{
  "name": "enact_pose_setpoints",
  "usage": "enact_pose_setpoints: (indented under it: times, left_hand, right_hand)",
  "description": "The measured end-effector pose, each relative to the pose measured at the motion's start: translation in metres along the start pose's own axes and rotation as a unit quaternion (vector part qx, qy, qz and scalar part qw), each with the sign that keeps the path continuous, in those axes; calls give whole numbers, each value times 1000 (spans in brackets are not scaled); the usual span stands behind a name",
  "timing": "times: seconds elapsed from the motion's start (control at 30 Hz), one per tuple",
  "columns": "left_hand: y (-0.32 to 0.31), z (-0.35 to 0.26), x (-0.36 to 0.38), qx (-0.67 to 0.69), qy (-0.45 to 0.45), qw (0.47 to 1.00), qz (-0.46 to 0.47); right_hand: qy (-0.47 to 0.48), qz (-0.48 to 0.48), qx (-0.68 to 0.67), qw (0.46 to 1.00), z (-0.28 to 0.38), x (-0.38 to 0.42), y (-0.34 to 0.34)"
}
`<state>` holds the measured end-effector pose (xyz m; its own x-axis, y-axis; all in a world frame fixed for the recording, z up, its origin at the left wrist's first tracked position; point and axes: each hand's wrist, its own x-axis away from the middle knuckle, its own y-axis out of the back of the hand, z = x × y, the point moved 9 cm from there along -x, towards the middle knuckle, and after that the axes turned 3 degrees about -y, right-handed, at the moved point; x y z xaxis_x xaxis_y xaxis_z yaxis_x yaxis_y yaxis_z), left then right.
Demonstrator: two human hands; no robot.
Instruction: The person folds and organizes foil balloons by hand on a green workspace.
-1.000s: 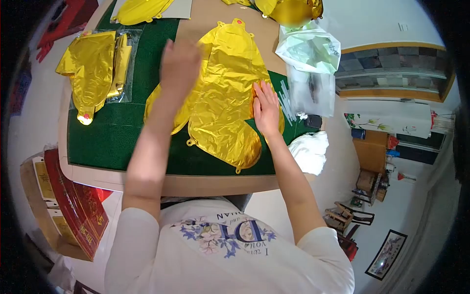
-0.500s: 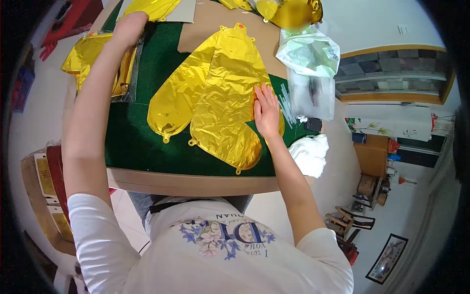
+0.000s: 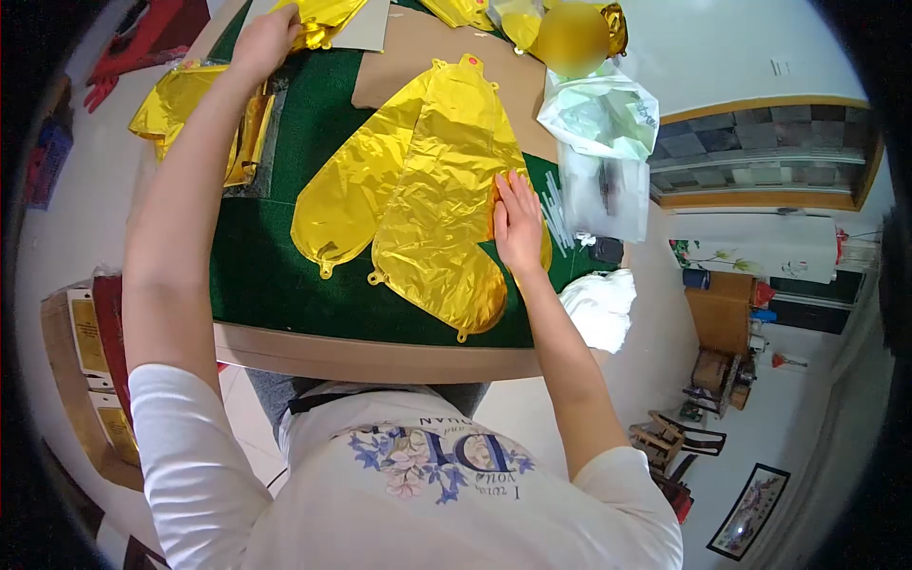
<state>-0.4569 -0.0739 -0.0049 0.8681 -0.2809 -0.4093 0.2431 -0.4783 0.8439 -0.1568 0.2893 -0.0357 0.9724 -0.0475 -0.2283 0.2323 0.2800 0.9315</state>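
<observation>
Flat gold foil balloons [image 3: 437,180] lie overlapped on the green table surface in front of me, with rounded lobes and small tabs at their edges. My right hand [image 3: 519,220] rests flat on their right side, fingers stretched out. At the far left, my left hand [image 3: 268,43] has its fingers curled on the edge of another gold foil balloon [image 3: 328,21], which looks crumpled there and lies partly over a pale board [image 3: 372,28]. The fingertips of that hand are partly hidden.
An opened pack of gold foil [image 3: 176,100] lies under my left forearm. At right are a plastic bag [image 3: 598,109], clear straws [image 3: 557,217], a black box [image 3: 606,250] and a white cloth bundle [image 3: 600,309]. Brown cardboard [image 3: 399,66] lies behind the balloons.
My left hand has moved slightly away and to the right, and the foil at its fingers has bunched up. My right hand stays flat on the balloons. The whole view has shifted slightly.
</observation>
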Motion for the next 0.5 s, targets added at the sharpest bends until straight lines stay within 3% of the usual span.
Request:
enact_pose_setpoints:
  times: [0.17, 0.23, 0.37, 0.4, 0.5]
  left_hand:
    - [4, -2, 2, 10, -18, 999, -30]
    - [11, -10, 5, -6, 27, 999, -38]
    - [30, -47, 10, -12, -2, 1000, -3]
    - [33, -53, 12, 20, -38, 999, -33]
    - [26, -59, 11, -46, -94, 994, 30]
  right_hand:
    - [-2, 1, 4, 1000, -1, -1, -1]
    - [-1, 1, 3, 1000, -2, 0, 0]
    - [11, -7, -1, 1000, 0, -1, 0]
    - [19, -7, -4, 1000, 2, -1, 0]
    - [16, -1, -5, 1000, 0, 0, -1]
